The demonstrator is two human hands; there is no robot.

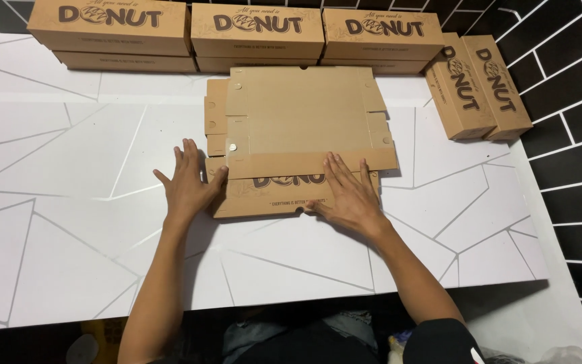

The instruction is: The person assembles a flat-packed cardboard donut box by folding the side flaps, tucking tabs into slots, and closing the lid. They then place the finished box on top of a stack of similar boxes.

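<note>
Flat cardboard box blank (302,128) lies unfolded on the white table (69,222), brown inner side up, its near long flap (284,192) folded over so the printed outer face shows. Both hands rest on that folded flap with fingers spread and flat, gripping nothing. The left hand (188,183) lies at the flap's left end, palm mostly on the table, thumb touching the cardboard edge. The right hand (348,195) presses on the flap's right half, fingertips reaching the crease where the flap meets the main panel, thumb at the near edge. Small side tabs (215,125) stick out along the blank's left side. Behind the blank, stacked finished boxes (257,30) line the far table edge; two more boxes (483,84) lie to the right, near the black tiled wall (574,108).
</note>
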